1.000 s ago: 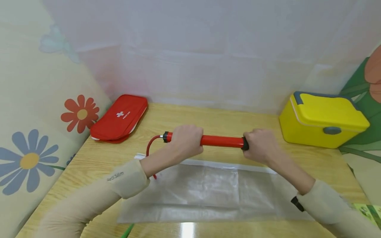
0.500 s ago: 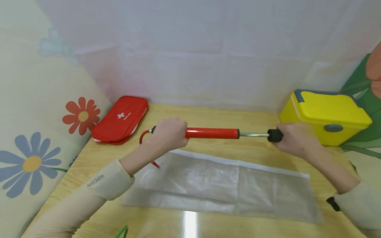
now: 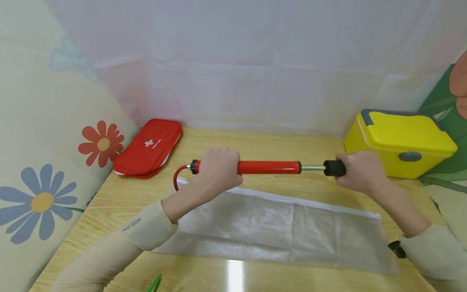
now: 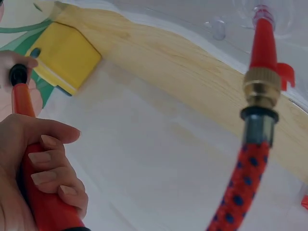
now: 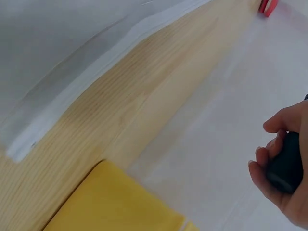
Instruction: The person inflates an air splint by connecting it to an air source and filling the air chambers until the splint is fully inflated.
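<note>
A red hand pump (image 3: 268,167) is held level above the table. My left hand (image 3: 220,170) grips its barrel, fingers wrapped round it in the left wrist view. My right hand (image 3: 361,171) holds the black handle (image 3: 333,168), with a short length of metal rod (image 3: 312,167) showing. From the barrel's left end curves a red hose (image 3: 176,178). In the left wrist view it ends in a brass fitting (image 4: 260,86) and a red nozzle (image 4: 263,45), whose tip sits in a clear valve (image 4: 263,14) on the translucent plastic bag (image 3: 277,227). The bag lies flat beneath the pump.
A red first aid pouch (image 3: 147,148) lies at the back left of the wooden table (image 3: 255,140). At the back right stands a yellow box (image 3: 401,142) with a blue-grey handle. Something thin and green (image 3: 155,282) shows at the front edge.
The pump's handle, against the barrel at first, was drawn out to the right, baring the rod. Since then less rod shows, and the left hand with the barrel has shifted slightly right.
</note>
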A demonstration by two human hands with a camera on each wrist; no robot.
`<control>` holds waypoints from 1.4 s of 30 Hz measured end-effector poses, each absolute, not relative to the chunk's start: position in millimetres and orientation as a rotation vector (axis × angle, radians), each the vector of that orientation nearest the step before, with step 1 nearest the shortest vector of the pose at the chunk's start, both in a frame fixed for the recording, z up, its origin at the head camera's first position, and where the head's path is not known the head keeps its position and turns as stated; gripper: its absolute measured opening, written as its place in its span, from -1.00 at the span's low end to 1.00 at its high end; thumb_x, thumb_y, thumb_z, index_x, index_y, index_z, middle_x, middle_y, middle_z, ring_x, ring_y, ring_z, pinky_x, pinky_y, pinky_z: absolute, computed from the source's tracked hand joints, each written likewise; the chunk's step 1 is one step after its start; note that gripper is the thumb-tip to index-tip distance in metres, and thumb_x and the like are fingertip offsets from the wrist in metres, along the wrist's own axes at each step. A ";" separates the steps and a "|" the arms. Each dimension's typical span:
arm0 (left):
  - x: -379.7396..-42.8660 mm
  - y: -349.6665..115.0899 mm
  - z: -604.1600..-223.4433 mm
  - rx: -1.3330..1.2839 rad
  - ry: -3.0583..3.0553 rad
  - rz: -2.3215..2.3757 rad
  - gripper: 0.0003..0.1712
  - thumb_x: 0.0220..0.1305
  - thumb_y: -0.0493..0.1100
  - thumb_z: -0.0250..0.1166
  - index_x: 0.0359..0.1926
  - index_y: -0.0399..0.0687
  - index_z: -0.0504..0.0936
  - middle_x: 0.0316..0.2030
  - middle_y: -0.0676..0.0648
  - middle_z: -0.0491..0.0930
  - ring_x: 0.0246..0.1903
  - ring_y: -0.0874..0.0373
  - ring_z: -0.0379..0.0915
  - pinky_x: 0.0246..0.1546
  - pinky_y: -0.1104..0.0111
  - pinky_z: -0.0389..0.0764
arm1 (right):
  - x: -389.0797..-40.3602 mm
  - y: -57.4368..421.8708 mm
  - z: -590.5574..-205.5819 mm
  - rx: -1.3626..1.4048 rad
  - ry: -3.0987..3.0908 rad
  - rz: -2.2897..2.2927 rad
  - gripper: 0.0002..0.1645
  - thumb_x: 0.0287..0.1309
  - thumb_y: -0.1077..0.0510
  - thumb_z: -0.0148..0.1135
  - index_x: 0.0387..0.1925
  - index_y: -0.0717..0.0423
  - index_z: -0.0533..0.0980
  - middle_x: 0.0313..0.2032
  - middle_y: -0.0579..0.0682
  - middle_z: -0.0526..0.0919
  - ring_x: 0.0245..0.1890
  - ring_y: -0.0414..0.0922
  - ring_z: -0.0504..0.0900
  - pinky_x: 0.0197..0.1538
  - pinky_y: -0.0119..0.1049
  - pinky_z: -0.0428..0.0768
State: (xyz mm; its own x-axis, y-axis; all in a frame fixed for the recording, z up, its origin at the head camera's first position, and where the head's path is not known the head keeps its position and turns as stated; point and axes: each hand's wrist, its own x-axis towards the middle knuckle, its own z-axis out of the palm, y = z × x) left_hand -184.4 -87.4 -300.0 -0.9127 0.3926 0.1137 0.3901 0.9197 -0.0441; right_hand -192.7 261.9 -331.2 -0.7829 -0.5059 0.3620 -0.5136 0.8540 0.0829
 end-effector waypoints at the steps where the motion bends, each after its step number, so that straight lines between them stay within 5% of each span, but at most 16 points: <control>1: -183.7 -85.7 -299.8 -0.607 -2.967 0.028 -0.83 -0.07 -0.09 0.33 -0.57 -0.05 0.53 -0.69 0.01 0.44 -0.68 0.09 0.37 -0.69 0.24 0.44 | -192.4 256.1 -331.7 0.768 -2.648 0.029 -0.76 -0.40 0.16 0.36 -0.65 0.09 0.43 -0.77 -0.06 0.40 -0.78 -0.10 0.32 -0.69 -0.18 0.31; 9: -181.2 -78.7 -304.2 -0.616 -2.950 0.052 -0.81 -0.08 -0.09 0.35 -0.57 -0.04 0.51 -0.69 0.01 0.43 -0.69 0.11 0.37 -0.71 0.27 0.43 | -189.5 208.8 -336.7 0.804 -2.651 0.010 -0.72 -0.37 0.12 0.26 -0.73 -0.03 0.27 -0.81 -0.17 0.17 -0.78 -0.18 0.16 -0.69 -0.30 0.12; 18: -174.0 -77.0 -314.3 -0.570 -2.977 0.014 -0.78 -0.04 -0.05 0.37 -0.58 -0.02 0.52 -0.73 0.04 0.41 -0.72 0.14 0.34 -0.76 0.28 0.37 | -188.3 169.5 -339.5 0.880 -2.650 0.057 -0.73 -0.34 0.13 0.30 -0.71 -0.04 0.31 -0.80 -0.21 0.24 -0.78 -0.17 0.27 -0.69 -0.26 0.26; 23: -177.9 -90.5 -316.5 -0.595 -2.942 0.011 -0.80 -0.08 -0.10 0.32 -0.66 -0.01 0.48 -0.76 0.05 0.38 -0.74 0.13 0.32 -0.80 0.26 0.35 | -191.4 184.5 -341.2 0.928 -2.671 0.101 -0.68 -0.26 0.11 0.41 -0.60 -0.02 0.35 -0.75 -0.21 0.29 -0.75 -0.18 0.30 -0.68 -0.26 0.29; 32: -184.4 -119.4 -317.3 -0.688 -2.874 0.016 -0.77 -0.10 -0.16 0.27 -0.71 -0.03 0.40 -0.82 0.05 0.29 -0.78 0.15 0.20 -0.82 0.30 0.29 | -194.4 278.7 -336.4 0.829 -2.678 0.099 -0.66 -0.23 0.06 0.42 -0.61 -0.04 0.35 -0.76 -0.23 0.26 -0.75 -0.24 0.20 -0.67 -0.32 0.19; 42: -166.9 -104.1 -315.7 -0.689 -2.829 0.030 -0.72 -0.17 -0.12 0.33 -0.77 -0.02 0.40 -0.85 0.08 0.25 -0.79 0.14 0.19 -0.79 0.31 0.27 | -161.8 235.2 -328.7 0.841 -2.732 0.124 -0.76 -0.28 0.17 0.31 -0.66 -0.04 0.36 -0.79 -0.21 0.23 -0.77 -0.24 0.20 -0.69 -0.32 0.22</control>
State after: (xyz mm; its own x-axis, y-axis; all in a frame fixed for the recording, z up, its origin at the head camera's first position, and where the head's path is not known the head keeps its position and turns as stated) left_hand -166.9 -104.1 -315.7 -0.8634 0.4559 0.2162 0.4512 0.8894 -0.0735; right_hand -161.8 235.2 -328.7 -0.7916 -0.5384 0.2890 -0.5623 0.8269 0.0003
